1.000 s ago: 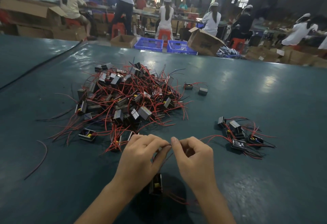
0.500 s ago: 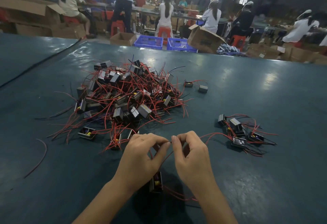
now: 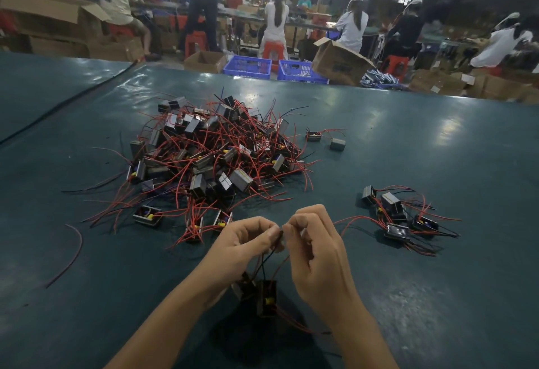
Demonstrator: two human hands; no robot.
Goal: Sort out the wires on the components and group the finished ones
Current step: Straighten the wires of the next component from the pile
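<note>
Component in hand is a small black boxy part with a yellow bit inside (image 3: 267,300), low between the wrists over the dark green table (image 3: 437,149); thin black and red wires (image 3: 263,263) run up from it to the fingers; left hand (image 3: 242,241) and right hand (image 3: 316,252) both pinch the wire ends, fingertips (image 3: 270,233) almost meeting; big tangled pile of the same parts (image 3: 215,158) lies further out, small separate bunch (image 3: 399,218) off right; print on the tilted cardboard box (image 3: 339,63) is too blurry to read.
</note>
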